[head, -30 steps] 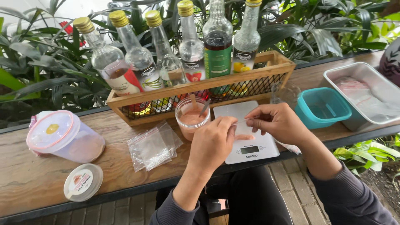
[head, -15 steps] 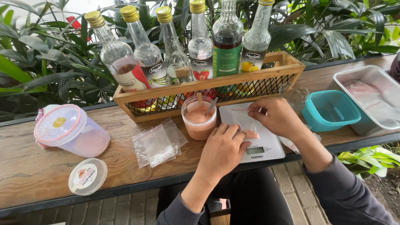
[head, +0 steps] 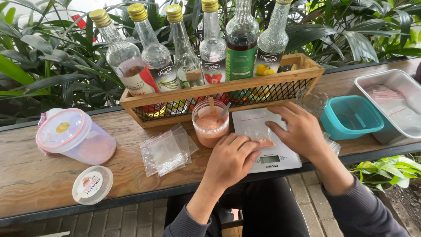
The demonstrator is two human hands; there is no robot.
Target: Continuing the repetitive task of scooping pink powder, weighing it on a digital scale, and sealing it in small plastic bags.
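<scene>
The small zip bag [head: 259, 134] with pink powder in its bottom lay flat on the white kitchen scale [head: 265, 137], and both your hands were on it. The scale sat on the wooden table [head: 26, 180], just in front of the long wooden crate [head: 245, 85] with the mesh front. That crate, the biggest thing there, held a row of glass syrup bottles [head: 212, 48] standing upright, most with gold caps. At the far right stood a steel tray [head: 397, 105], and beside it a teal plastic tub [head: 353, 117]. At the left, a clear lidded container [head: 74, 137] with a pink rim lay tipped on its side. Your right hand [head: 298, 131] rested palm down on the scale, fingers spread and pressing the bag's right edge. Your left hand [head: 230, 159] was loosely curled, its fingertips pinching the bag's lower edge near the powder; neither hand had lifted the bag. Just left of the scale stood a plastic cup [head: 210, 125] of pink powder with a wooden stick and a spoon in it. A loose pile of empty zip bags [head: 167, 150] lay to its left, and a round white lid [head: 92, 185] lay near the table's front edge.
</scene>
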